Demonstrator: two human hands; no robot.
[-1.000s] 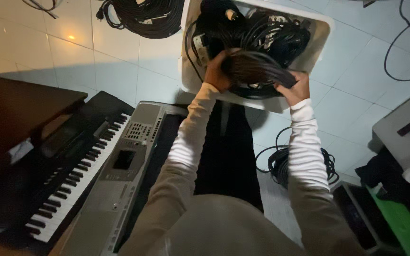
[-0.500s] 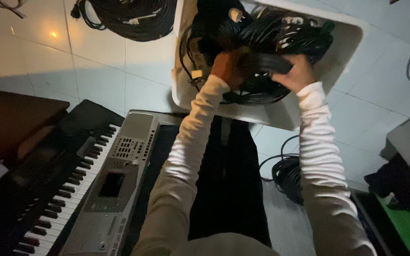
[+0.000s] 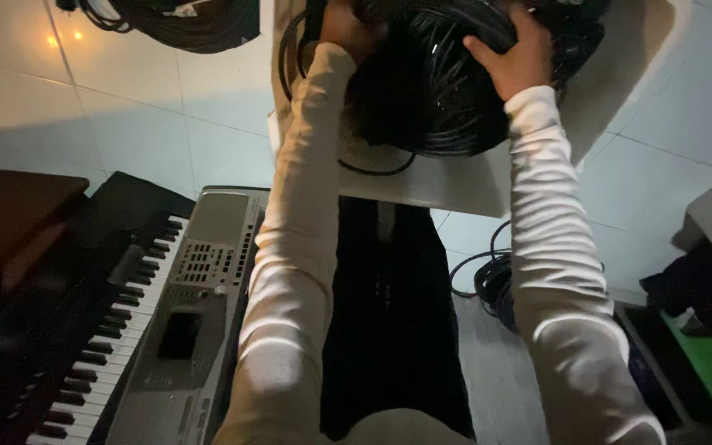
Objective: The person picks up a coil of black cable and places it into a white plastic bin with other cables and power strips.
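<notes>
Both hands, left hand (image 3: 346, 31) and right hand (image 3: 514, 58), have fingers clamped on the black cable coil (image 3: 434, 91); loose loops could snag on the white bin (image 3: 455, 185).

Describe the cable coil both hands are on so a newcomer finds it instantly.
Start at the white bin on the tiled floor above the keyboard. Inside it sits a thick black cable coil, gripped by the left hand and right hand. Other coils lie on the floor, untouched.

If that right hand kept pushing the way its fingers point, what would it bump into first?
Most likely more of the black cable coil that the right hand already grips, inside the white bin; depth is hard to judge.
</notes>
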